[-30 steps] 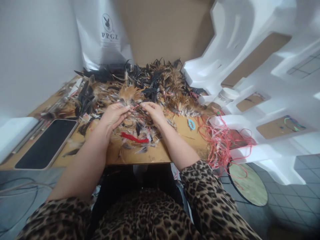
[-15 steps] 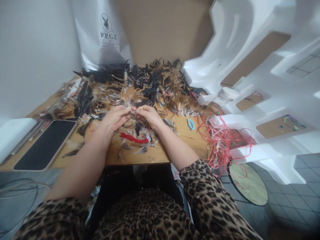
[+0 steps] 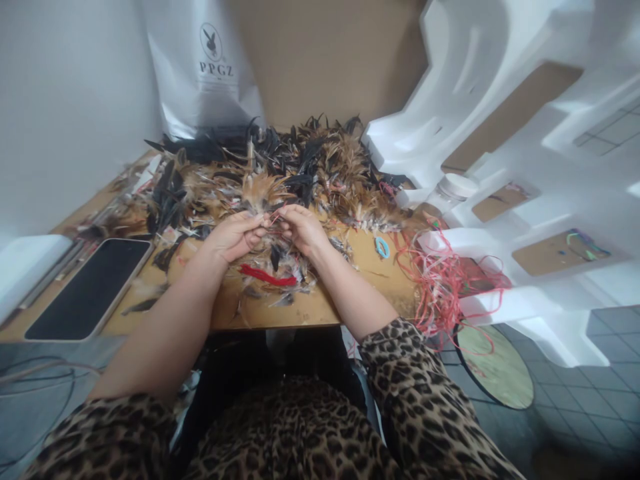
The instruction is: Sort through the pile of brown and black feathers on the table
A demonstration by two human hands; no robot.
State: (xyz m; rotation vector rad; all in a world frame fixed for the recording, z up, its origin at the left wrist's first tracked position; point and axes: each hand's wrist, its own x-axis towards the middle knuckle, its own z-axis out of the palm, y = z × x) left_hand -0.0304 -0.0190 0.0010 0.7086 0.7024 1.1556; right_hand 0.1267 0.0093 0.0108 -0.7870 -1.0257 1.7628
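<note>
My left hand (image 3: 240, 235) pinches the base of a fanned bunch of brown feathers (image 3: 263, 188), which points away from me above the table. Close beside it, my right hand (image 3: 300, 228) is closed in a pinch on a thin reddish thread (image 3: 275, 218) that runs across to the feather base. The exact fingertip contact is too small to make out. Loose feathers and fluff lie under both hands, and a bundle of red threads (image 3: 269, 275) rests on the table just nearer to me.
A heap of black and brown feathers (image 3: 310, 157) spreads along the back. At left lies a phone (image 3: 90, 287). A blue ring (image 3: 382, 248), tangled pink string (image 3: 445, 283), a lidded jar (image 3: 453, 190) and white moulded foam (image 3: 465, 80) are on the right.
My right hand has drawn slightly apart from the left, its fingers turning, and the reddish thread now shows between them. The feather bunch stays in my left hand.
</note>
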